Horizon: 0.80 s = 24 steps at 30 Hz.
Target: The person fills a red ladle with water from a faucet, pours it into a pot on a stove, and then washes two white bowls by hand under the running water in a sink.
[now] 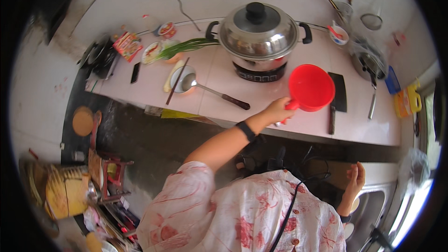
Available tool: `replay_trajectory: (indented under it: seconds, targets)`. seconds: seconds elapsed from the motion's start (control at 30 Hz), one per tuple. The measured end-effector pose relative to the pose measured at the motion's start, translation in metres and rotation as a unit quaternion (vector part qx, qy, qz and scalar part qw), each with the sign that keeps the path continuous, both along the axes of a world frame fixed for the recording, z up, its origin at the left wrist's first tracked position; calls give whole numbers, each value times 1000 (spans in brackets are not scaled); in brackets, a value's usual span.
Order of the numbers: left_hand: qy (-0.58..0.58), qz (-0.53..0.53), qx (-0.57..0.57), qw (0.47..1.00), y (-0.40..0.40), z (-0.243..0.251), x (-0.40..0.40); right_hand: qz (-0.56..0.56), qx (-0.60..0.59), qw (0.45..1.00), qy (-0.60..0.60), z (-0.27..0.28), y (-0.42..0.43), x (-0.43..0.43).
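Observation:
My left hand [280,110] grips the handle of a red plastic water dipper [311,87] over the front part of the counter. Whether water is in the dipper I cannot tell. Behind it stands an electric pot [260,63] with a domed metal lid [227,31] on. A cleaver [339,92] lies just right of the dipper, its edge partly hidden by it. Lower right, beside the sink [367,206], my right hand [355,178] is raised with loosely bent fingers and nothing visible in it.
On the pale counter [213,73] lie a metal ladle [213,92] across a bowl, chopsticks [177,80], green onions [189,46], a phone [135,72] and a seasoning packet [127,46]. A lidded pan [367,61] and a yellow jug [407,100] stand at right.

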<state>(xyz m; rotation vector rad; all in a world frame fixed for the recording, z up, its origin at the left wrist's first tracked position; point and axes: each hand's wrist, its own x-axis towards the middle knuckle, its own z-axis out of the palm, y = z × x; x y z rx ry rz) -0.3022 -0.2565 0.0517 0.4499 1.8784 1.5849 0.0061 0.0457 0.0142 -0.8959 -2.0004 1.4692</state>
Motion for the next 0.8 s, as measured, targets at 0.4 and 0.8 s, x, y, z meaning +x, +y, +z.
replay_trajectory:
  seconds: [0.4, 0.8]
  targets:
    - [14, 47, -10, 999, 37, -13, -38, -58, -27, 998, -5, 35, -40, 50]
    - [76, 164, -128, 975, 2, 14, -44, -335, -107, 935, -40, 42, -154, 185]
